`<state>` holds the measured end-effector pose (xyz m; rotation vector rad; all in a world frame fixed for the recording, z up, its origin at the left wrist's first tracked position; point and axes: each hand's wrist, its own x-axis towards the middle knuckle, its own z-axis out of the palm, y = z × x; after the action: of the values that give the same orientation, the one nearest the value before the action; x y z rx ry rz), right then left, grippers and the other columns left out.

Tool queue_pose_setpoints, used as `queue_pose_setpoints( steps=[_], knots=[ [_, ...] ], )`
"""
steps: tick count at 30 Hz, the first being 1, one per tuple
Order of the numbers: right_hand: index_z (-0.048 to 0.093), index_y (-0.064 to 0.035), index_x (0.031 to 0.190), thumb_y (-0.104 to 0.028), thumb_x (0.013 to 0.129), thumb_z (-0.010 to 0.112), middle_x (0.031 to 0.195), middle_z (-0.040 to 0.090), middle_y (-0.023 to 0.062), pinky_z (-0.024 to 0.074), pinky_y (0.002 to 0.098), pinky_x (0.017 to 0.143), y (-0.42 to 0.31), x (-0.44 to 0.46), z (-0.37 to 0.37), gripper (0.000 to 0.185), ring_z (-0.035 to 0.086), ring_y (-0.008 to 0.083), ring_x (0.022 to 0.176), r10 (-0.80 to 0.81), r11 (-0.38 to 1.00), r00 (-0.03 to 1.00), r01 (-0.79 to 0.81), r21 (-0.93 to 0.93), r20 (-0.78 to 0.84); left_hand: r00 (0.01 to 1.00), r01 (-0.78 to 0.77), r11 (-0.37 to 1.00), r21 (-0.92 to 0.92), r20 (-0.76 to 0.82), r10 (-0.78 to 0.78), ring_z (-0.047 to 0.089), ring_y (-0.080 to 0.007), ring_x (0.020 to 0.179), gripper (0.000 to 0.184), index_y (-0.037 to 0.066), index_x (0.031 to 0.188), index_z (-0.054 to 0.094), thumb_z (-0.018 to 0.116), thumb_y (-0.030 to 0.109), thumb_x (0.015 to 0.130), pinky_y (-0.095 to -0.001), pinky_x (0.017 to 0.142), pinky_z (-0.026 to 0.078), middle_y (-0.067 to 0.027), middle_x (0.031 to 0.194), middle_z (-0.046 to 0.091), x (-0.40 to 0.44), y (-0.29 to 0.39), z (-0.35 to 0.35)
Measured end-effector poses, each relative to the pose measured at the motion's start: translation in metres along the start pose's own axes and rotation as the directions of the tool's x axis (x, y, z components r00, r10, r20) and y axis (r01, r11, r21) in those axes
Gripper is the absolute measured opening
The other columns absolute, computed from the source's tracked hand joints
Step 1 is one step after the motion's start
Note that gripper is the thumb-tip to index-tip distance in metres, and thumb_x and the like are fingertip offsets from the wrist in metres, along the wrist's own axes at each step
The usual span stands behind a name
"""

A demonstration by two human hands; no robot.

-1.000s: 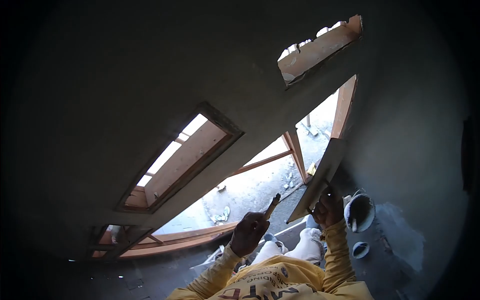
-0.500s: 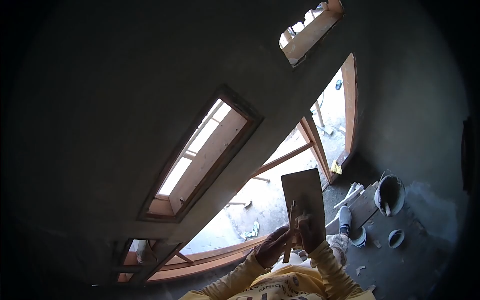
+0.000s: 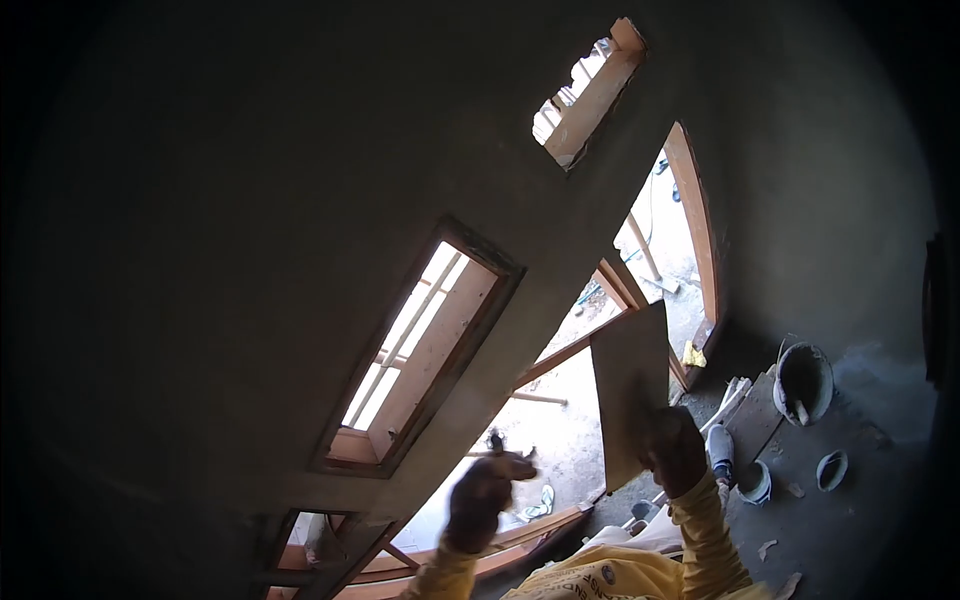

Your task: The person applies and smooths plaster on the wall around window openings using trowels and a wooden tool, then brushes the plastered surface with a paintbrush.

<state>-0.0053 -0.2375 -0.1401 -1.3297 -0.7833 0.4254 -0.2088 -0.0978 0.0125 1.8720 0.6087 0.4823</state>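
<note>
Currently, the right hand [image 3: 675, 452] has its grip wrapped round the trowel [image 3: 630, 370] before the frame [image 3: 621, 284]; the left hand [image 3: 482, 500] pinches a blurred stick [image 3: 496, 441]. A slackened right grip could drop the trowel; a careless swing, knock it.

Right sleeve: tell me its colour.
The right sleeve is yellow, best seen in the head view.

I find free room between the left hand [image 3: 481, 503] and the flat board [image 3: 632, 380]; rightward, that board and the right hand [image 3: 676, 452] block me, a bucket [image 3: 812, 376] farther right.
</note>
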Motion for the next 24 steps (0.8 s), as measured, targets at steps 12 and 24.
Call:
queue_pose_setpoints(
  steps=[12, 24],
  knots=[
    [0.052, -0.0085, 0.111, -0.04, 0.097, 0.049, 0.059, 0.042, -0.0012, 0.0328, 0.0277, 0.032, -0.06, 0.07, 0.1, 0.034, 0.042, 0.013, 0.04, 0.04, -0.018, 0.922, -0.386, 0.922, 0.386, 0.569, 0.018, -0.464, 0.885, 0.373, 0.733, 0.053, -0.0317, 0.121, 0.062, -0.002, 0.147, 0.018, 0.025, 0.04, 0.103, -0.0447, 0.091, 0.052, -0.0237, 0.147, 0.031, 0.042, 0.266, -0.207],
    [0.046, -0.0133, 0.087, -0.022, 0.097, 0.053, 0.055, 0.039, -0.0003, 0.031, 0.0271, 0.03, -0.119, 0.125, 0.207, 0.016, 0.04, 0.0113, 0.037, 0.04, -0.254, 0.947, -0.3, 0.92, 0.32, 0.596, 0.312, -0.544, 0.779, 0.285, 0.751, 0.058, -0.0328, 0.113, 0.045, -0.002, 0.135, 0.045, 0.03, 0.027, 0.104, -0.0391, 0.094, 0.048, -0.0209, 0.129, 0.056, 0.064, 0.282, -0.285]
  ],
)
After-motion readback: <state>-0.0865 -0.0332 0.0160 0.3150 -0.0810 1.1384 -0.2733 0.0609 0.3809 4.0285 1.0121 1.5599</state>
